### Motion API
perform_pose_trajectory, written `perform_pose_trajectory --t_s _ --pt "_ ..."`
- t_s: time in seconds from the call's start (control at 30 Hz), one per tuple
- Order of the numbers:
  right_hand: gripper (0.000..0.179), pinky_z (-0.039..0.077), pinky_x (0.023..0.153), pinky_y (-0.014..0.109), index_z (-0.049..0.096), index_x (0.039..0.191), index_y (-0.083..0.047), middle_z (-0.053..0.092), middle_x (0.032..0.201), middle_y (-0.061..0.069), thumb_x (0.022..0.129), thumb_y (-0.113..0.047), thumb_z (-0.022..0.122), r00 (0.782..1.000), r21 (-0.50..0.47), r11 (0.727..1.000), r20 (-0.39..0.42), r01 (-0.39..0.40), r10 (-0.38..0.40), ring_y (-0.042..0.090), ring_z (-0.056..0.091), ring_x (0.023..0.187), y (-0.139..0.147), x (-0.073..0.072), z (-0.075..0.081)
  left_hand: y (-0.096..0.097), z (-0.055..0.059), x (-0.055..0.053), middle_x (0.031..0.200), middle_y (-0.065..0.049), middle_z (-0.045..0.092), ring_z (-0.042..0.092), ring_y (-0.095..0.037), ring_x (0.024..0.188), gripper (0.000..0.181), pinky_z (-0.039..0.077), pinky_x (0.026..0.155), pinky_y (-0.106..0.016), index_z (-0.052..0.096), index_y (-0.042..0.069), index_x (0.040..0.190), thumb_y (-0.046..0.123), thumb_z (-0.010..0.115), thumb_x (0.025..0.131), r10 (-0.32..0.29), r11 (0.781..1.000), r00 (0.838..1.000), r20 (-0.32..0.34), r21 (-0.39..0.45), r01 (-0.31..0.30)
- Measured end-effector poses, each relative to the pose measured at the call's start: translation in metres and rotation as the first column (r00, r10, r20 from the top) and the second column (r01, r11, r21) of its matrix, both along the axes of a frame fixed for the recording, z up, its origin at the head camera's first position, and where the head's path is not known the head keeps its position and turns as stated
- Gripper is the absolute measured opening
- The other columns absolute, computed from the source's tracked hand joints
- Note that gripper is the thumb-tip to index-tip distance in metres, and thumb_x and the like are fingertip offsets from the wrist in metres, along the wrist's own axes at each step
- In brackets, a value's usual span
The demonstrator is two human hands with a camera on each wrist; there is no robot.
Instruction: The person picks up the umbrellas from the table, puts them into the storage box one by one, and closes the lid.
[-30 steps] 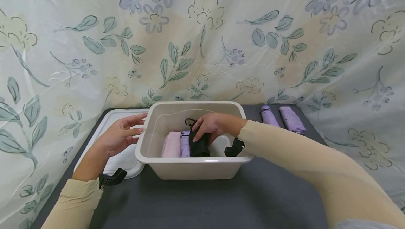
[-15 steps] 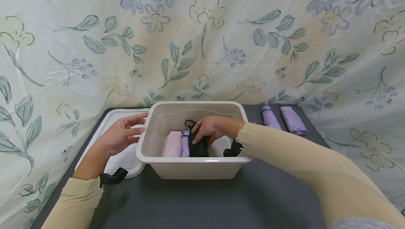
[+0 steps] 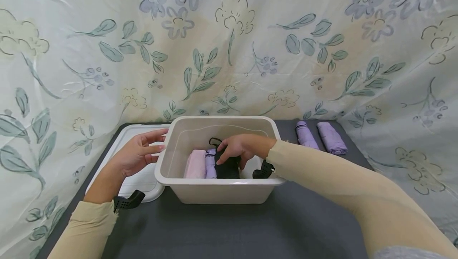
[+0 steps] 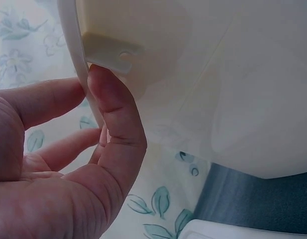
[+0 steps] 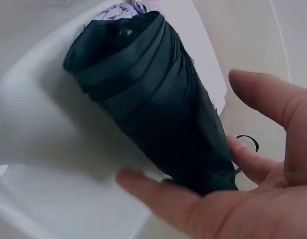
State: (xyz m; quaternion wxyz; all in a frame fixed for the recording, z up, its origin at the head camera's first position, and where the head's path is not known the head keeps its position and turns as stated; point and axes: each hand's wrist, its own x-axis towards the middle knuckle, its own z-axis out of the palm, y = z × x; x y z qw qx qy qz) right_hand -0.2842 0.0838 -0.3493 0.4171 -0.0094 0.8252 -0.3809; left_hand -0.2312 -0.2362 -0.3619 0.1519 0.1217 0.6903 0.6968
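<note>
A beige plastic storage bin stands in the middle of the table. My left hand holds its left rim, one fingertip bent up under the lip in the left wrist view. Inside the bin, my right hand is around a folded black umbrella, with thumb and fingers spread; in the right wrist view at least two digits stand apart from the cloth. The umbrella's wrist loop points to the back wall. Left of it lie a folded purple umbrella and a pink folded bundle.
Two purple rolled bundles, apparently folded umbrellas, lie on the dark grey table at the back right. The white lid lies flat left of the bin, partly under my left hand. A flowered curtain hangs close behind.
My right hand's fingers have loosened and spread from the black umbrella, which lies in the bin. The left hand stays at the rim.
</note>
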Motion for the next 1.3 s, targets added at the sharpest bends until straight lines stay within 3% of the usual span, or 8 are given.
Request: perform_pose_trajectory --t_s 0.2,0.33,0.43,0.7,0.97,1.3 --pt "0.070 0.029 0.111 0.079 0.047 0.153 -0.022 0.024 0.167 0.015 0.091 -0.029 0.078 0.998 0.063 0.997 -0.041 -0.052 0.054 0.052 0.028 0.149 0.004 0.000 0.005 0.000 0.000 0.001 0.117 -0.002 0.061 0.070 -0.011 0.098 0.063 0.063 0.085 -0.033 0.035 0.001 0.157 0.004 0.062 0.101 -0.002 1.000 1.000 -0.005 -0.007 0.002" --pt "0.073 0.035 0.110 0.075 0.044 0.155 -0.021 0.028 0.166 0.018 0.091 -0.030 0.078 0.999 0.046 0.998 -0.020 -0.044 0.045 0.057 0.033 0.145 0.009 -0.001 0.010 0.001 0.000 0.001 0.117 -0.002 0.060 0.070 -0.012 0.099 0.063 0.063 0.086 -0.033 0.035 0.001 0.157 0.004 0.062 0.101 0.003 1.000 1.000 -0.012 -0.016 -0.003" --pt "0.073 0.040 0.110 0.070 0.044 0.155 -0.019 0.032 0.164 0.020 0.092 -0.028 0.078 0.999 0.004 0.999 -0.003 -0.045 0.045 0.055 0.038 0.143 0.015 -0.002 0.015 0.003 0.000 0.000 0.117 -0.002 0.060 0.069 -0.012 0.100 0.063 0.063 0.086 -0.033 0.035 0.001 0.158 0.005 0.062 0.101 0.007 1.000 1.000 -0.008 -0.019 -0.007" --pt "0.069 0.041 0.114 0.062 0.042 0.156 -0.015 0.043 0.158 0.019 0.095 -0.024 0.074 0.998 -0.114 0.991 0.002 -0.063 0.064 0.047 0.036 0.149 0.039 -0.009 0.032 0.006 0.001 -0.003 0.117 -0.002 0.060 0.070 -0.012 0.099 0.062 0.063 0.086 -0.033 0.036 0.001 0.157 0.004 0.062 0.100 0.022 1.000 1.000 -0.009 -0.020 -0.022" --pt "0.065 0.048 0.112 0.053 0.042 0.155 -0.021 0.046 0.158 0.012 0.097 -0.025 0.071 0.996 -0.202 0.975 -0.039 -0.088 0.082 0.041 0.042 0.147 0.067 -0.004 0.053 0.007 0.002 -0.006 0.117 -0.002 0.060 0.070 -0.011 0.098 0.062 0.063 0.085 -0.032 0.037 0.001 0.157 0.004 0.062 0.101 0.026 1.000 1.000 -0.005 -0.015 -0.026" --pt "0.068 0.044 0.115 0.054 0.033 0.160 -0.015 0.039 0.160 0.019 0.100 -0.011 0.065 0.996 -0.388 0.920 -0.090 -0.058 0.025 0.039 0.044 0.146 0.103 0.005 0.059 0.008 0.005 -0.005 0.117 -0.001 0.062 0.070 -0.012 0.101 0.061 0.062 0.086 -0.033 0.038 0.003 0.157 0.006 0.063 0.101 0.023 1.000 1.000 -0.004 -0.019 -0.023"
